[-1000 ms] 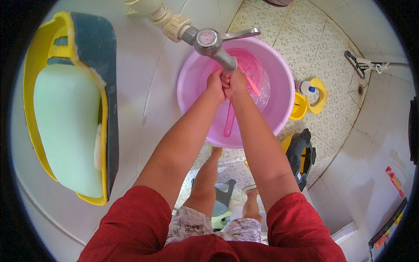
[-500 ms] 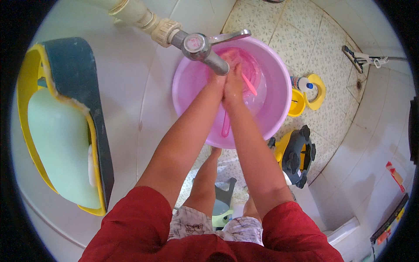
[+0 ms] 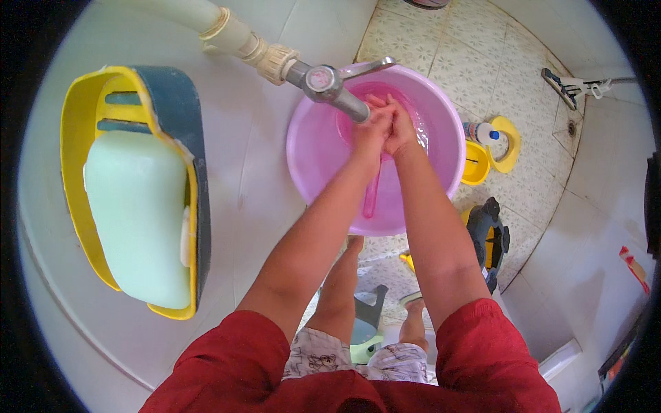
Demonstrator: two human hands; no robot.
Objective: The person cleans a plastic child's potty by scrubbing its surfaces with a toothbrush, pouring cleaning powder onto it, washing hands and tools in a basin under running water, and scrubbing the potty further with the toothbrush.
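Observation:
My left hand (image 3: 372, 129) and my right hand (image 3: 403, 129) are together beneath the spout of a grey metal tap (image 3: 337, 91). Palms meet, with the left hand's fingers lying across the right, and the right hand is turned partly palm up. No held object shows between them. Below them stands a round pink-purple basin (image 3: 313, 175). Inside it lies a translucent pink dipper (image 3: 372, 196); its long handle points toward me, while my hands and wrists hide part of its bowl. Bright glints of water show beside my right hand.
A yellow and dark-grey wall holder (image 3: 72, 151) with a pale green rounded block (image 3: 138, 213) is at left. Right of the basin are a white bottle with blue cap (image 3: 485, 133), a yellow container (image 3: 474, 165) and a yellow ring (image 3: 511, 144). A grey stool (image 3: 368, 313) stands between my legs.
My hands have shifted against each other, the right turning more palm up with fingers more visible. A pink stick-like piece beside my right hand no longer shows. The view has shifted slightly.

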